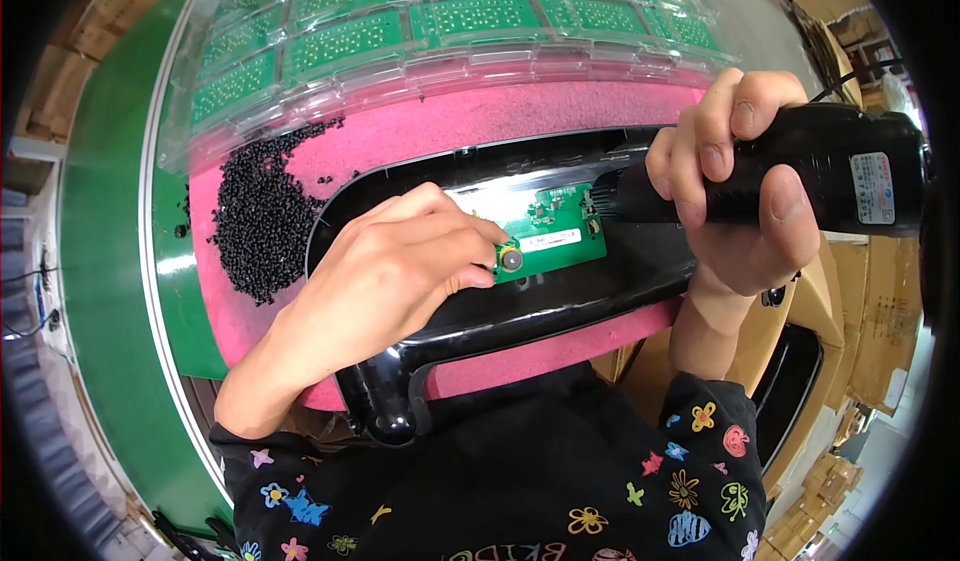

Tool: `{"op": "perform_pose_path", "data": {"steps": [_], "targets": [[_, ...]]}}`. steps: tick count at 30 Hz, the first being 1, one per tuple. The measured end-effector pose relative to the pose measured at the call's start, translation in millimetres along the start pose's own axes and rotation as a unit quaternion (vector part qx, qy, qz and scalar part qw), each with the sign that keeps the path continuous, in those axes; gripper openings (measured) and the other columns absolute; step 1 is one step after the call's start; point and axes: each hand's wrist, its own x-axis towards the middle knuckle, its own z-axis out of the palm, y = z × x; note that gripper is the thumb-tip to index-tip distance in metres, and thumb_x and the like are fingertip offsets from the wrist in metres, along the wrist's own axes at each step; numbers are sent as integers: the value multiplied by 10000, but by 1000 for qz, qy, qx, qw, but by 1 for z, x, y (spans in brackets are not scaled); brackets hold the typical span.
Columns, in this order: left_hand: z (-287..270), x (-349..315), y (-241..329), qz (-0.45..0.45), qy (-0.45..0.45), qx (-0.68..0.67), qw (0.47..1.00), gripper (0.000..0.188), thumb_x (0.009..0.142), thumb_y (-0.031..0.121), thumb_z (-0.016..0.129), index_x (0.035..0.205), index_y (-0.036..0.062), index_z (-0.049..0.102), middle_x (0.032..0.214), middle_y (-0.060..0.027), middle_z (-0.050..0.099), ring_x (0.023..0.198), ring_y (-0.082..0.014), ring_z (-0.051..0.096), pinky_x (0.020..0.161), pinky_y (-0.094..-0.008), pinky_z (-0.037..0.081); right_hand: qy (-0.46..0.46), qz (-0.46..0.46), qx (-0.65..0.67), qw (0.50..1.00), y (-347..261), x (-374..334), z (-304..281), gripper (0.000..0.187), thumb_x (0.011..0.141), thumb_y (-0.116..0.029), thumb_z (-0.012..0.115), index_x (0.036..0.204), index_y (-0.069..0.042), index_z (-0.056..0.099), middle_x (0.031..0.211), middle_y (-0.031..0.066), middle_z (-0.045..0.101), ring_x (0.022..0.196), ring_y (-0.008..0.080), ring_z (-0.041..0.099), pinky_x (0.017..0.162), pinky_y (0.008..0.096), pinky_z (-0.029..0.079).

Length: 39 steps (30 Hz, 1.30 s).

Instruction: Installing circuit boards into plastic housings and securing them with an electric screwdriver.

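Note:
A green circuit board [565,254] lies inside a long black plastic housing [540,311]. My left hand [405,256] pinches the board's left end, beside a round dark component with a gold rim [510,260]. A white label strip runs along the board's middle. In my right hand [735,176] is a thick black cylindrical handheld tool [830,176], with a pale label on its body. Its narrow, ridged tip points left and reaches the board's right end; I cannot tell whether they touch. The housing's handle-like stem sticks out toward me at lower left.
A heap of small black parts [262,216] sits on the pink mat [520,106], left of the housing. Behind it, clear plastic trays [440,66] hold several green boards. A green surface [120,211] runs along the left. Cardboard boxes [865,311] stand at right.

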Motion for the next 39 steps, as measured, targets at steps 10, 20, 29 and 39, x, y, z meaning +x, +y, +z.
{"op": "perform_pose_path", "data": {"steps": [10,20,29,39], "targets": [[3,-4,3,-10,-30,71,997,116,766,54,737,833,22,648,1016,-48,739,733,-227,637,692,-346,524,-4,-3,1,1000,-1,-1,3,390,847,-341,636,1034,-56,445,839,57,472,487,104,459,528,280,397],[2,-6,3,-55,-59,70,994,134,803,77,716,900,1,663,990,-65,734,755,-274,690,661,-364,565,-4,30,-1,1000,2,-1,15,398,809,-350,666,969,-36,481,807,54,469,488,102,459,518,267,401],[0,-5,6,-87,-66,48,993,126,806,76,717,880,-9,660,999,-88,737,793,-285,710,653,-356,581,-38,19,-36,998,9,5,14,470,833,-368,679,1067,1,507,758,32,481,465,74,416,457,219,360],[-1,0,9,-86,-72,52,992,105,808,78,714,853,5,653,992,-88,737,788,-296,706,641,-363,570,-90,21,14,996,14,11,3,445,849,-361,700,1033,-10,498,753,35,482,461,65,400,422,211,338]]}}
